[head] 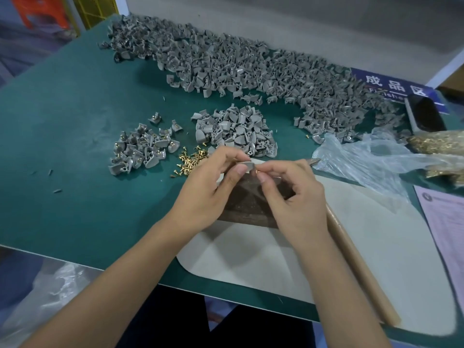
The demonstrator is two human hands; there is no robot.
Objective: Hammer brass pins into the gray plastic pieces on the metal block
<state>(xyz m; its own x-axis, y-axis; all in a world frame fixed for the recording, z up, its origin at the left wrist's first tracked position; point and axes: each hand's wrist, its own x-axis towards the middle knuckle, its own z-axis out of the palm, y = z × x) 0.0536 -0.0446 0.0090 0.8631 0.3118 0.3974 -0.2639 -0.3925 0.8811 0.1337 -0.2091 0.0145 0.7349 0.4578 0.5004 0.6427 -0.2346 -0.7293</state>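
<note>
My left hand (pixel 213 182) pinches a gray plastic piece (pixel 247 165) just above the dark metal block (pixel 247 207). My right hand (pixel 291 189) pinches a small brass pin (pixel 258 171) at the piece's edge. Both hands hover over the block, which they partly hide. Loose brass pins (pixel 192 160) lie just left of my left hand. A small heap of gray pieces (pixel 236 130) sits behind the hands. Another heap with pins fitted (pixel 140 149) lies to the left. A wooden hammer handle (pixel 361 270) runs under my right forearm; its head is hidden.
A long bank of gray pieces (pixel 251 69) fills the back of the green mat (pixel 75 146). A clear plastic bag (pixel 371 159) and a bag of brass pins (pixel 437 144) lie at right, with a paper sheet (pixel 444 222). A pale pad (pixel 251 259) lies under the block.
</note>
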